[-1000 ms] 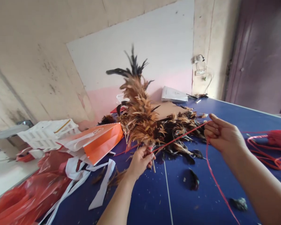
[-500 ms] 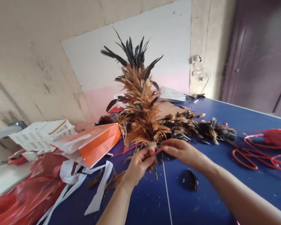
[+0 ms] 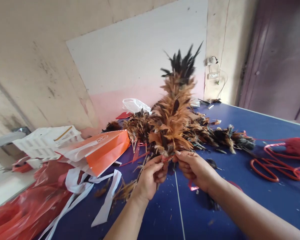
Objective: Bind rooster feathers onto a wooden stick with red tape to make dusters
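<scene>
A feather duster (image 3: 175, 113) stands up over the blue table, brown along its length with black feathers at the top; it leans right. Its bound base is pinched by my left hand (image 3: 151, 175), closed with the fingers curled. Close beside that base, my right hand (image 3: 196, 170) is closed on a red plastic string (image 3: 171, 158), pulled short between both hands. More red string (image 3: 193, 187) hangs below the right hand. The stick under the feathers is mostly hidden by the fingers.
Loose feathers (image 3: 230, 138) lie heaped behind the duster on the blue table (image 3: 240, 213). To the right is a coil of red string (image 3: 296, 150). An orange paper bag (image 3: 108, 151), white strips (image 3: 107, 200) and a red plastic bag (image 3: 32, 210) lie left.
The duster has swung from upright to a rightward lean. My right hand has drawn in its fingers beside the base, and a loop of red string now hangs under it.
</scene>
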Demonstrator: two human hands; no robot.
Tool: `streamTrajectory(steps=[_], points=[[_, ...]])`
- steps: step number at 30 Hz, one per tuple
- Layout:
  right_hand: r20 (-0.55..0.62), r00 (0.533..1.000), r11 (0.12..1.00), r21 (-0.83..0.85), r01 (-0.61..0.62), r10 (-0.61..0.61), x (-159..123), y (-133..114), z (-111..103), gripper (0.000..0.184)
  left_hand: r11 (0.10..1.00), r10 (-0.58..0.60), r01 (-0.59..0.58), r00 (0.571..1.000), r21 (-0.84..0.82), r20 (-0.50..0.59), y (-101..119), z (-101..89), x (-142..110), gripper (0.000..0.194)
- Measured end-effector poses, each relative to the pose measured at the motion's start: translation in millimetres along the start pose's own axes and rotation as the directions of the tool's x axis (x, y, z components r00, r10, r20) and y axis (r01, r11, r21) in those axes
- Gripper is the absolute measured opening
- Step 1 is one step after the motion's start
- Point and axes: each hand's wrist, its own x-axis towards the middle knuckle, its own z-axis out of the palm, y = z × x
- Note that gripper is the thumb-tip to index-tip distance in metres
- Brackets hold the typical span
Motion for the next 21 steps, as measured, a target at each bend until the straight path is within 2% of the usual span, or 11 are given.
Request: streamTrajectory(steps=[4,7,10,15,21], points=[[-0.04,0.999,0.998,0.069,0.016,-0.013,1,4,3,0.027,0.99,-0.013,-0.001,0.994,-0.139,-0.104,1,5.0,1,0.021],[-0.046,0.999,0.997,0.075,0.033,-0.03,2,7,5,0.026,0.984,-0.02,-0.011,0.986,-0.179,-0.167,1,3.5,3,0.028],[-0.069,0.996,0.995,0.078,0.054,-0.049,7,8,3,0.027,0.982,-0.042,0.017,0.99,-0.188,-0.132,1,-0.8,4,0.029],[-0.02,0.998,0.997,0.041,0.06,-0.06,16,8,-12,0.033,0.976,-0.046,0.043,0.999,-0.215,-0.012,-1,-4.9,4,0.017],[0.032,0.997,0.997,-0.024,0.07,-0.069,18,8,-22,0.038,0.975,-0.009,0.013,1.0,-0.221,0.018,-5,-1.7,4,0.013]])
